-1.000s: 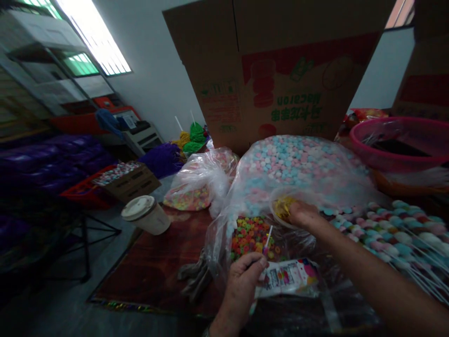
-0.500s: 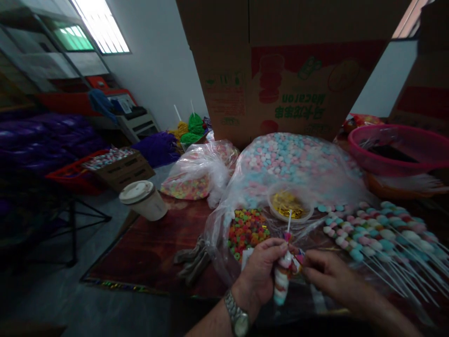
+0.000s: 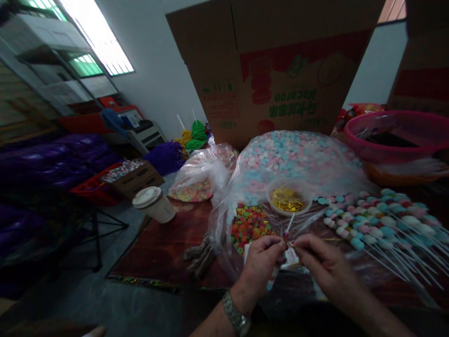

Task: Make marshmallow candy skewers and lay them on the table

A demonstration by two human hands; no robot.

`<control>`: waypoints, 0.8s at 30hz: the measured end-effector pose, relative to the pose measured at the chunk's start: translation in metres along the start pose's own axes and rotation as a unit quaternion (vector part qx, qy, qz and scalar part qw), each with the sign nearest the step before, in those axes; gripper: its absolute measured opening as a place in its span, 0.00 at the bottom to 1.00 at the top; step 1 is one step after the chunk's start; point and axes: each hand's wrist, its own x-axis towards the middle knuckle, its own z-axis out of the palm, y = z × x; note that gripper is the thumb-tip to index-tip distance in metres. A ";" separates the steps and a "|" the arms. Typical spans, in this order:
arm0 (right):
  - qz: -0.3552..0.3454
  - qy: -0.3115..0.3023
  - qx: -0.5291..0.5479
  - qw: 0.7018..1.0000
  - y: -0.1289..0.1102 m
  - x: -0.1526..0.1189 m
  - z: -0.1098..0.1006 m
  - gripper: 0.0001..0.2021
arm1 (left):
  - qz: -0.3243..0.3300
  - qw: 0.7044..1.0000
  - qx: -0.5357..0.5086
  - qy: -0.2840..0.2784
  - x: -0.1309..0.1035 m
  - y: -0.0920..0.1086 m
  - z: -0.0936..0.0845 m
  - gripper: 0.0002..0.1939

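My left hand (image 3: 261,262) is closed around a wrapped marshmallow skewer (image 3: 271,280), most of it hidden by the fingers. Its white stick (image 3: 290,223) points up and away from me. At the wrapper's gathered neck, my right hand (image 3: 317,257) pinches a thin gold twist tie (image 3: 288,242), small and partly covered by the fingertips. Just beyond the hands is a clear round tub (image 3: 308,207) of gold twist ties (image 3: 288,200). Ring-shaped coloured candies (image 3: 250,224) lie left of it on clear plastic. A white printed card or label (image 3: 292,256) shows beneath the hands.
Finished-looking marshmallow skewers (image 3: 389,224) lie piled at right, below a pink basin (image 3: 396,152). A big bag of pastel marshmallows (image 3: 298,154) fronts a tall carton (image 3: 280,65). Grey gloves (image 3: 201,255) and a lidded cup (image 3: 154,204) are on the table's left.
My right hand has moved in to the wrapper's neck, closer to my left fingers. The skewer has turned and is now more hidden by my left hand. The camera view has shifted slightly.
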 end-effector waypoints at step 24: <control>-0.125 0.035 -0.033 0.991 0.022 -0.013 0.021 0.13 | -0.142 0.975 -0.114 -0.125 -0.008 0.002 -0.013 0.13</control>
